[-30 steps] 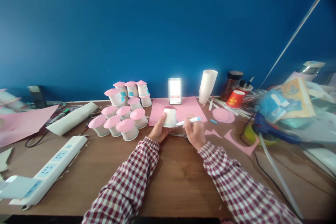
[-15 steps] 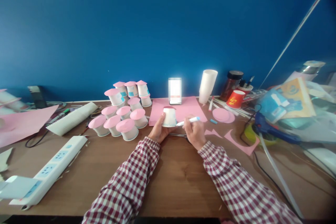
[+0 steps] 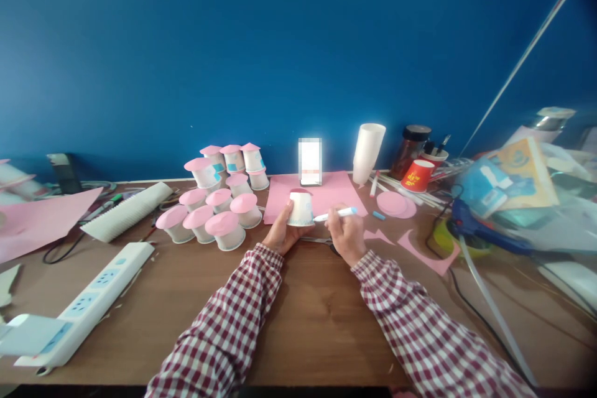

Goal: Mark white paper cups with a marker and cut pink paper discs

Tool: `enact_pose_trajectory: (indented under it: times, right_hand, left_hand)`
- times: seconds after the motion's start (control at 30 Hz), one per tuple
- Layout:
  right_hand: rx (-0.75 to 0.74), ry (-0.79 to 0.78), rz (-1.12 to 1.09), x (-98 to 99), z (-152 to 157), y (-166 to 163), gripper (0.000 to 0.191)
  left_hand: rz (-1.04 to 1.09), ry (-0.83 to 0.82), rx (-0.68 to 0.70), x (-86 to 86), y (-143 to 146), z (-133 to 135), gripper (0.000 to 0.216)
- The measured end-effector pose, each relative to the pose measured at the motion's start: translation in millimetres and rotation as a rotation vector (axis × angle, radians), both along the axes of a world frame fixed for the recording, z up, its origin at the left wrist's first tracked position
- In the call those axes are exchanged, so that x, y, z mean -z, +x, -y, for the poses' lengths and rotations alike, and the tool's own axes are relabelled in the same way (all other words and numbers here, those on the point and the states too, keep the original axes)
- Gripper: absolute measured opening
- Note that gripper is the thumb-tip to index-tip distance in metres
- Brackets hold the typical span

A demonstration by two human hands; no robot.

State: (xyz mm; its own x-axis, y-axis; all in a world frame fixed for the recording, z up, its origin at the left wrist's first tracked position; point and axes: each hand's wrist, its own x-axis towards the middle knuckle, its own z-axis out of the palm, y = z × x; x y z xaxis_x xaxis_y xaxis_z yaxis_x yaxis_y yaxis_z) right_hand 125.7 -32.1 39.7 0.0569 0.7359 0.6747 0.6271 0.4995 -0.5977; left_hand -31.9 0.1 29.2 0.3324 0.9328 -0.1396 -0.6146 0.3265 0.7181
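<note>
A white cup point(image 3: 301, 208) is held narrow end up in the left hand point(image 3: 281, 231), pinched by the thumb, the other fingers partly hidden. A marker point(image 3: 336, 214) is gripped by the right hand point(image 3: 347, 236), fingers pressed together, its tip by the cup's lower rim. Room is given by the table point(image 3: 317, 317) between the sleeves, down to its near edge; the left side is crowded by pink-topped cups point(image 3: 224, 230).
</note>
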Motion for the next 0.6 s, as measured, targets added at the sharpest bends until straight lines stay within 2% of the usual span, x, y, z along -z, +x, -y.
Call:
enact_pose_trajectory:
  times: [0.4,0.6]
  right_hand:
    - [0.003,0.006,-0.025,-0.9,0.7,-0.2,0.034]
    - [0.058,-0.019,-0.347,-4.0,-1.9,1.0,0.033]
  left_hand:
    - [0.009,-0.001,0.013,3.1,-0.8,-1.6,0.042]
    - [0.018,-0.004,0.014,3.0,-1.4,-1.2,0.047]
